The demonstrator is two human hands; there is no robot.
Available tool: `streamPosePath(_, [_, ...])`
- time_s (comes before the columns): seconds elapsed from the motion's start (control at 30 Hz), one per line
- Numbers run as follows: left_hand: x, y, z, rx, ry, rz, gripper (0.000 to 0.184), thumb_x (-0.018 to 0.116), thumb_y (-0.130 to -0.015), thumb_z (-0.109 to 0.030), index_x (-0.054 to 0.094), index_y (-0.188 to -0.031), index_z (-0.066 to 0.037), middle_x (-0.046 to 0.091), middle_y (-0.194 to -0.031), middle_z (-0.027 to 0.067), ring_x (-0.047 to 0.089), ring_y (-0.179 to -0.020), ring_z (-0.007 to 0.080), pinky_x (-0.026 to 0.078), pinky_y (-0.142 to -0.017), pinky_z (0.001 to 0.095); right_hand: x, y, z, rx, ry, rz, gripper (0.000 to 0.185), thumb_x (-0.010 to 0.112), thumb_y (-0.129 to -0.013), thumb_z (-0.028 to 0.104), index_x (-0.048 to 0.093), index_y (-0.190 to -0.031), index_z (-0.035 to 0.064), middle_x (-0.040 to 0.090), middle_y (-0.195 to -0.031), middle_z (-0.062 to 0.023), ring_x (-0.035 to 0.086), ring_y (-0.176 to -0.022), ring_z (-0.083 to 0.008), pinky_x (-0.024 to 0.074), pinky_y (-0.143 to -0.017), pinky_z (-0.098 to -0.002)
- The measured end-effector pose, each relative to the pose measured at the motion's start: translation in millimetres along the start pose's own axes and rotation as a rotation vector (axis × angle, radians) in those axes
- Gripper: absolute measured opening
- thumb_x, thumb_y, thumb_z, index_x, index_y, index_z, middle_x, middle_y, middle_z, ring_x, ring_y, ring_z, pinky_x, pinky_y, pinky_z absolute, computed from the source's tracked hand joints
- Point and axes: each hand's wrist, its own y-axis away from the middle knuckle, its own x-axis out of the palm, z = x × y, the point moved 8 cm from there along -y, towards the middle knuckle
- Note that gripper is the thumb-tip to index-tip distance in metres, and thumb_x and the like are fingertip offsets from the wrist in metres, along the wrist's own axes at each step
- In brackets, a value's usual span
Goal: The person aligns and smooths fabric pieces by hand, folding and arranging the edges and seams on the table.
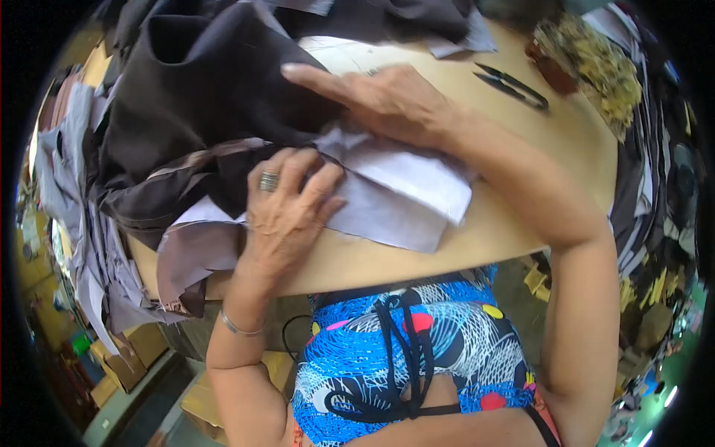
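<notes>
A dark brown garment piece (pixel 216 97) is bunched on the table, with a pale lavender lining cloth (pixel 395 216) lying under its near right edge. My left hand (pixel 287 201), wearing a wide ring, presses bent fingers onto the seam where dark and pale cloth meet; its thumb is tucked close to them. My right hand (pixel 395 104) lies across the dark cloth's right side, its index finger stretched out to the left. The undersides of its other fingers are hidden. A brownish fabric flap (pixel 197 261) hangs over the table edge beside my left wrist.
Black thread snips (pixel 514 86) lie on the wooden table (pixel 581 149) beyond my right forearm. A shaggy yellowish bundle (pixel 596 67) sits at the far right corner. Grey cloth pieces (pixel 74 194) hang at the left, above cardboard boxes (pixel 123 357). More dark cloth (pixel 372 18) lies at the back.
</notes>
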Motion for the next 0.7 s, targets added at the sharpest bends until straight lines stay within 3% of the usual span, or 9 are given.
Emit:
streamPosePath(0.1, [1,-3,2,0.015,0.045,0.046,0.038,0.069,-0.073,-0.017,0.063,-0.110,-0.023,0.051,-0.118,0.0064,0.047,-0.113,0.0271,0.035,-0.095,0.0408,1,2,-9,0.042,0.002,-0.123,0.066,0.050,-0.085,0.010,0.024,-0.145,0.0200,0.062,-0.082,-0.0147,0.064,-0.066,-0.0317,0.0522,-0.056,-0.0395])
streamPosePath(0.2, [-1,-1,-2,0.074,0.023,0.076,0.034,0.066,-0.074,-0.013,0.068,-0.106,-0.024,0.051,-0.122,0.0084,0.046,-0.117,0.0308,0.035,-0.098,0.0411,-19,17,-4,0.331,-0.120,0.042,0.063,0.048,-0.085,0.008,0.028,-0.144,0.0194,0.063,-0.084,-0.0164,0.064,-0.071,-0.0336,0.0513,-0.064,-0.0426])
streamPosePath(0.3, [-9,-3,-7,0.063,-0.048,0.105,0.032,0.065,-0.072,-0.011,0.069,-0.103,-0.020,0.053,-0.120,0.0078,0.047,-0.116,0.0292,0.035,-0.097,0.0416,-22,45,2,0.370,-0.168,0.233,0.061,0.049,-0.085,0.009,0.031,-0.142,0.0191,0.064,-0.086,-0.0155,0.064,-0.077,-0.0341,0.0498,-0.069,-0.0446])
streamPosePath(0.33, [-11,-4,-17,0.088,-0.105,0.077,0.031,0.064,-0.070,-0.010,0.068,-0.100,-0.017,0.054,-0.118,0.0073,0.049,-0.114,0.0282,0.037,-0.096,0.0416,-24,51,1,0.382,-0.135,0.221,0.059,0.049,-0.086,0.011,0.033,-0.142,0.0195,0.064,-0.086,-0.0128,0.064,-0.077,-0.0309,0.0502,-0.069,-0.0409])
streamPosePath(0.4, [-7,-2,-41,0.222,-0.182,0.010,0.030,0.063,-0.067,-0.007,0.067,-0.096,-0.010,0.057,-0.113,0.0056,0.053,-0.107,0.0245,0.041,-0.090,0.0405,-22,59,2,0.314,-0.114,0.139,0.058,0.050,-0.086,0.014,0.034,-0.141,0.0203,0.064,-0.087,-0.0100,0.063,-0.076,-0.0282,0.0497,-0.068,-0.0393])
streamPosePath(0.5, [13,-9,-68,0.218,0.214,0.051,0.025,0.057,-0.071,-0.012,0.063,-0.094,-0.004,0.055,-0.110,0.0092,0.053,-0.105,0.0245,0.043,-0.088,0.0417,-27,61,5,0.180,-0.070,0.004,0.057,0.050,-0.086,0.018,0.035,-0.141,0.0216,0.062,-0.088,-0.0063,0.062,-0.075,-0.0241,0.0488,-0.066,-0.0377])
streamPosePath(0.63, [12,-10,-66,0.238,0.151,0.056,0.031,0.058,-0.071,-0.017,0.061,-0.100,-0.006,0.054,-0.111,0.0094,0.052,-0.105,0.0258,0.040,-0.091,0.0446,-43,60,-7,0.139,0.136,-0.124,0.062,0.058,-0.079,0.007,0.043,-0.138,0.0196,0.060,-0.082,-0.0068,0.057,-0.064,-0.0252,0.0471,-0.059,-0.0350])
streamPosePath(0.67, [15,-8,-70,0.240,0.135,0.033,0.033,0.060,-0.071,-0.019,0.061,-0.102,-0.008,0.054,-0.111,0.0092,0.052,-0.105,0.0258,0.040,-0.092,0.0450,-56,58,5,-0.017,0.346,-0.279,0.058,0.058,-0.079,0.006,0.046,-0.135,0.0172,0.061,-0.086,-0.0068,0.059,-0.070,-0.0244,0.0482,-0.061,-0.0325])
streamPosePath(0.7, [17,-7,-76,0.242,0.118,0.010,0.035,0.061,-0.072,-0.022,0.060,-0.104,-0.009,0.054,-0.111,0.0089,0.052,-0.105,0.0258,0.039,-0.093,0.0455,-60,61,3,-0.003,0.223,-0.280,0.057,0.059,-0.080,0.005,0.047,-0.134,0.0164,0.061,-0.087,-0.0069,0.059,-0.071,-0.0242,0.0486,-0.062,-0.0323])
